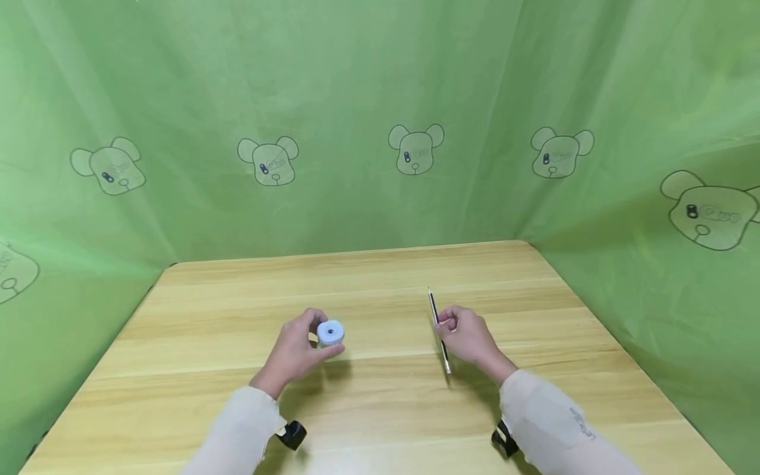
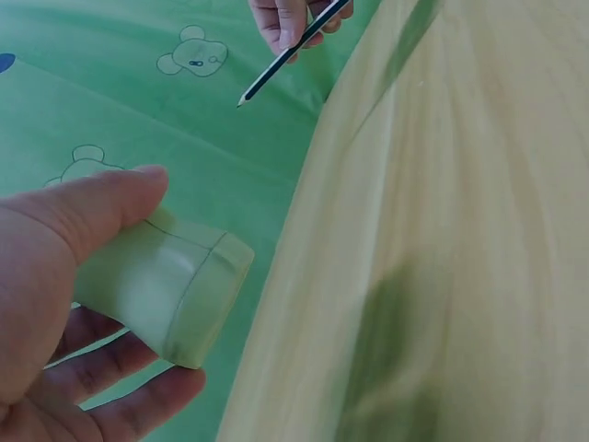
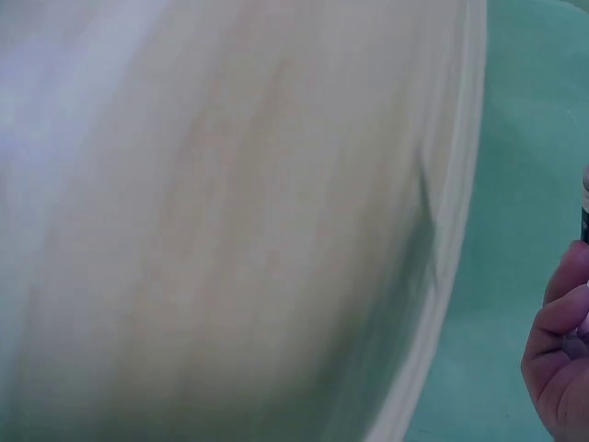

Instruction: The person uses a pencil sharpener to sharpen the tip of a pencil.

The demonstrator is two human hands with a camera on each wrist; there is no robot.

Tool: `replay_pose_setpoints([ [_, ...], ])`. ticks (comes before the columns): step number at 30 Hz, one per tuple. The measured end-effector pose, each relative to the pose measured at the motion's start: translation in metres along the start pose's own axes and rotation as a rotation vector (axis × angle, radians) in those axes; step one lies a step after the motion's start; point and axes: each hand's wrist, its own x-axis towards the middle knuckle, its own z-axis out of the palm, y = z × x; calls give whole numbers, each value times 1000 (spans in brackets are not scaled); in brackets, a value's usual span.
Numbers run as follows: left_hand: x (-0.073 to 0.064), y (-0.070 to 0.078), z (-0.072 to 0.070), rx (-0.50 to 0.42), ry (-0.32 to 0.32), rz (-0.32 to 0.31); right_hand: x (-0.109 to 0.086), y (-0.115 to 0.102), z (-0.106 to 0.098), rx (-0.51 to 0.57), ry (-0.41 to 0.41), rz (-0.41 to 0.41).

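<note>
My left hand (image 1: 297, 348) holds a small pale pencil sharpener (image 1: 330, 339) between thumb and fingers, with the round hole in its top facing up. In the left wrist view the sharpener (image 2: 161, 281) looks light green and tapers in the middle. My right hand (image 1: 468, 335) pinches a dark striped pencil (image 1: 433, 305) around its middle. The pencil's tip points toward the far side of the table. Both things are held above the table, apart from each other. At the right edge of the right wrist view, only part of the right hand (image 3: 561, 359) shows.
A wooden table (image 1: 380, 409) lies under both hands, with their shadows on it. Green curtain (image 1: 356, 218) printed with bear heads rises behind the table and along both sides. Black wrist devices (image 1: 291, 435) hang below the sleeves.
</note>
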Motion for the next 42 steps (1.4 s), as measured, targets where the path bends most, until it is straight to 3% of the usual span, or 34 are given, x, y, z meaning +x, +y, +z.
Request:
replay_pose_setpoints([
  [7, -3, -4, 5, 9, -5, -41, -4, 4, 5, -28, -59, 79],
  [14, -3, -9, 8, 33, -26, -41, 0, 3, 11, -70, -104, 115],
  [27, -5, -10, 15, 55, -93, -61, 1, 5, 19, -166, -235, 138],
  [42, -6, -15, 20, 80, -132, -59, 1, 5, 29, -258, -276, 103],
])
